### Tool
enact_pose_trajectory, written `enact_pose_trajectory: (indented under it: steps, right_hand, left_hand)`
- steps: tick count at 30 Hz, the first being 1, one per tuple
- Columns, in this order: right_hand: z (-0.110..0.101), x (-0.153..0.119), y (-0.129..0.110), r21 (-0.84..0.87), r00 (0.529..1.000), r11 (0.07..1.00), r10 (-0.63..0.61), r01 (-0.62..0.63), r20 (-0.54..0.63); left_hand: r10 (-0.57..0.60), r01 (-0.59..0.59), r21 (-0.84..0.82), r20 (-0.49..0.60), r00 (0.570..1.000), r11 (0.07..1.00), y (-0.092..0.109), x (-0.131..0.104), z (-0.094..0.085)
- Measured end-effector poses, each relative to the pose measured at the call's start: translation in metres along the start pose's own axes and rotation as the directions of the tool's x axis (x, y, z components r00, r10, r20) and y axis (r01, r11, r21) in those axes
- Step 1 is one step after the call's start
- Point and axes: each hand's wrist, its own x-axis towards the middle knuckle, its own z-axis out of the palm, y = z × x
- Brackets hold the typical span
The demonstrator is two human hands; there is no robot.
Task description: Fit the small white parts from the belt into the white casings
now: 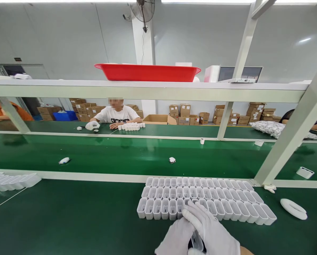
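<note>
Two gloved hands are brought together at the near edge of the view, with a greyish casing held between them above the desk. The right hand is closed about it, its fingers side by side and its thumb below; the fingers of the left hand are mostly covered, so whether they are clamped cannot be told. The casing looks to be light, stiff plastic, probably slippery under cloth gloves and easily scratched; it would best be gripped by its long sides.

Just beyond, three close rows of open white cups are set out, partly hidden by the right hand. They could easily be knocked by a sleeve. A white ring is laid to their right, and more cups are lined up at far left. Farther on, reach is limited by a rail and a slanted post. Small white parts are scattered on the green belt. Above, a red tray is carried by a shelf. Beyond the belt, a co-worker is seated before stacked cartons.
</note>
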Motion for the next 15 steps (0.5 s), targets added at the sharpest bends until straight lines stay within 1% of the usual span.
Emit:
enact_pose_trajectory:
  steps: [5, 11, 13, 15]
  right_hand:
    - [0.003, -0.002, -0.002, 0.0, 0.999, 1.0, 0.021, -0.021, -0.04]
    - [0.005, -0.003, -0.007, -0.005, 0.996, 0.999, 0.038, -0.038, -0.083]
    - [0.005, -0.002, -0.009, 0.001, 0.995, 0.999, 0.041, -0.041, -0.096]
    - [0.005, -0.002, -0.009, 0.015, 0.993, 0.999, 0.045, -0.044, -0.107]
  left_hand:
    - [0.023, -0.024, -0.023, -0.033, 0.999, 0.999, -0.004, 0.002, 0.005]
    - [-0.004, 0.004, -0.005, -0.027, 1.0, 1.0, -0.007, 0.004, 0.011]
    - [-0.012, 0.012, -0.005, -0.046, 0.999, 1.0, -0.007, 0.003, 0.011]
    - [-0.026, 0.026, -0.011, -0.031, 0.999, 1.0, -0.005, 0.003, 0.007]
